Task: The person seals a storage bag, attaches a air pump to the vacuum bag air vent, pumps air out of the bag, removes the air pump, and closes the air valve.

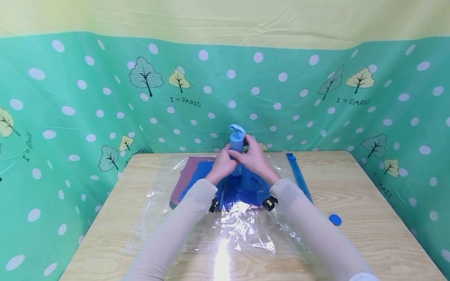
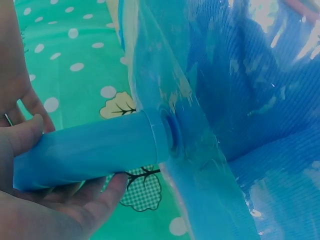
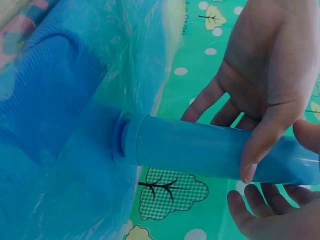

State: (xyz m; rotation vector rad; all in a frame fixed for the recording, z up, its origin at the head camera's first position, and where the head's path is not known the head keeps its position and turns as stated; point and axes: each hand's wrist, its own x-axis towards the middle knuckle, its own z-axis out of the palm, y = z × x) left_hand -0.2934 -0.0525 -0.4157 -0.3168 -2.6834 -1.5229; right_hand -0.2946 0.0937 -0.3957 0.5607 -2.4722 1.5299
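Note:
A blue hand pump (image 1: 236,143) stands upright on a clear plastic storage bag (image 1: 242,224). Its collar (image 2: 157,135) meets a round blue valve (image 3: 121,137) in the bag film. My left hand (image 1: 224,164) holds the pump's barrel from the left, fingers curved beneath it in the left wrist view. From the other side my right hand (image 1: 254,158) grips the same barrel, with its thumb (image 3: 257,150) laid across it. The pump's curved handle (image 1: 238,128) sits just above the barrel. Inside the bag lie a blue ribbed cloth (image 2: 260,100) and a maroon cloth (image 1: 184,175).
A blue zip strip (image 1: 299,175) runs along the bag's right edge. Right of it, a small round blue cap (image 1: 335,219) lies on the wooden table (image 1: 365,242). Behind the table hangs a green dotted curtain (image 1: 225,86), close to the pump.

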